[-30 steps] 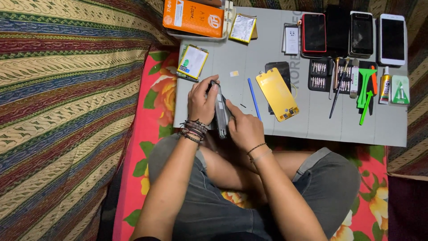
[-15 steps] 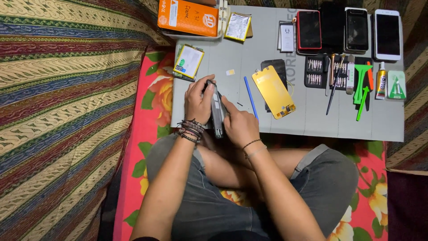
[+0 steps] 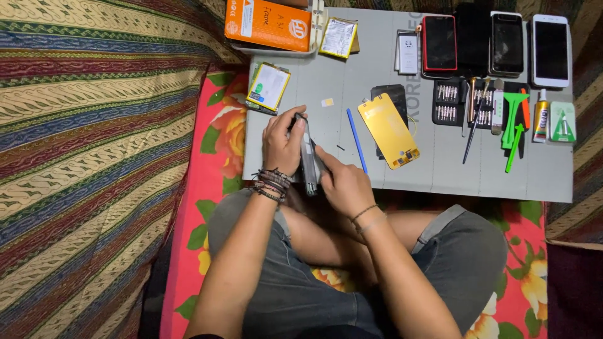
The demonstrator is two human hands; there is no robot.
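Phone (image 3: 308,160) stands edge-up, long axis pointing away; both hands' fingers (image 3: 284,129) grip it.

Phone (image 3: 308,158) held on edge between left hand (image 3: 281,143) and right hand (image 3: 342,184) over board's (image 3: 440,172) near-left edge, film (image 3: 389,130) just right, box (image 3: 269,24) behind, phone row (image 3: 496,44) far right

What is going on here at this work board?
A seated person holds a grey phone edge-up over the lap, left hand gripping its top, right hand at its lower end. On the grey board lie a yellow screen panel, a blue pry stick, a screwdriver bit set, green tools and a row of phones.
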